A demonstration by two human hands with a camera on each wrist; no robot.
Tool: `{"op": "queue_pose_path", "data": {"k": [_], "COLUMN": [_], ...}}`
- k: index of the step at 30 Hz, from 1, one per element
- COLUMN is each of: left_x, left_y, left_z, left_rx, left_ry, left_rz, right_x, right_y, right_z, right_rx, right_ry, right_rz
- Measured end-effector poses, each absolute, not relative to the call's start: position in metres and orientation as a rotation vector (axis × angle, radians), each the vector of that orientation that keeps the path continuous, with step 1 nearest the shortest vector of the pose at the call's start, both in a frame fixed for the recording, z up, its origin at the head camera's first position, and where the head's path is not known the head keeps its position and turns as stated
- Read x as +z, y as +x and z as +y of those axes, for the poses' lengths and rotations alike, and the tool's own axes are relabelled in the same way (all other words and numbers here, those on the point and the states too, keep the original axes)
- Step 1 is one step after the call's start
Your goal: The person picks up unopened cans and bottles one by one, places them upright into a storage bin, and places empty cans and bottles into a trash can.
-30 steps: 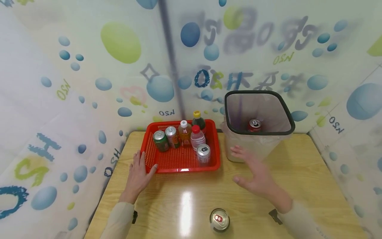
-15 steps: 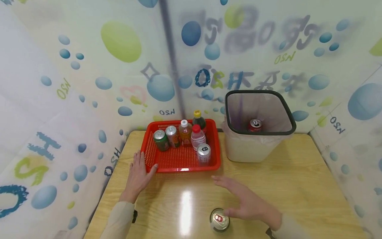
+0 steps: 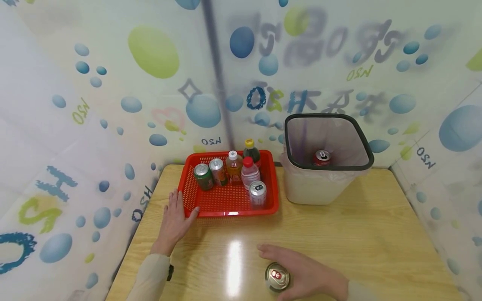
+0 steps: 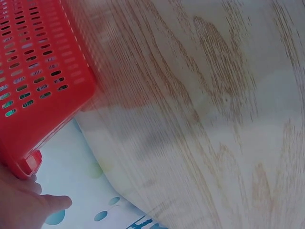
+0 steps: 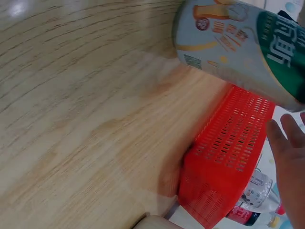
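My left hand rests on the front left corner of a red plastic basket, its fingers straight along the rim. My right hand is beside a standing drink can near the front of the table, thumb and fingers spread around its right side. In the right wrist view the can shows a white and green label, and the fingers look apart from it. The basket holds a green can, an orange-pink can, a silver can and several small bottles.
A bin with a black rim and a clear liner stands right of the basket, a red can inside it. Everything stands on a wooden table. Patterned sheets enclose its back and sides.
My right hand has moved from in front of the bin down and toward the front, reaching the standing can. The left hand and the basket have stayed in place.
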State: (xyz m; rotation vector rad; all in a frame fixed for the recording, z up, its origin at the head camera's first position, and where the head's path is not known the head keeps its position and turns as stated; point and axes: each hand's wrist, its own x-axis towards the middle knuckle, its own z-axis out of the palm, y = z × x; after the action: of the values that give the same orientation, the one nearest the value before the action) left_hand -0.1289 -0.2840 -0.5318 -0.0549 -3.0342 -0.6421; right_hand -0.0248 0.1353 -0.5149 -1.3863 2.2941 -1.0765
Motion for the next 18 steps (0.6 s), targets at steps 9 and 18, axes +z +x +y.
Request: {"op": "queue_pose_path", "data": {"k": [9,18], "left_x": [-0.531,-0.531], "left_y": [-0.127,-0.128], "left_z": [-0.284,-0.284], "left_rx": [-0.634,-0.651], "left_ry": [-0.059,-0.059], "left_rz": [-3.026,-3.033], "right_x": [-0.524,-0.531], "right_y": [-0.026,-0.028], "right_z": [0.136,0.132], "right_rx": [-0.999,-0.952], "right_ry": [-1.176,-1.18], "right_rz": [2.183,2.172]}}
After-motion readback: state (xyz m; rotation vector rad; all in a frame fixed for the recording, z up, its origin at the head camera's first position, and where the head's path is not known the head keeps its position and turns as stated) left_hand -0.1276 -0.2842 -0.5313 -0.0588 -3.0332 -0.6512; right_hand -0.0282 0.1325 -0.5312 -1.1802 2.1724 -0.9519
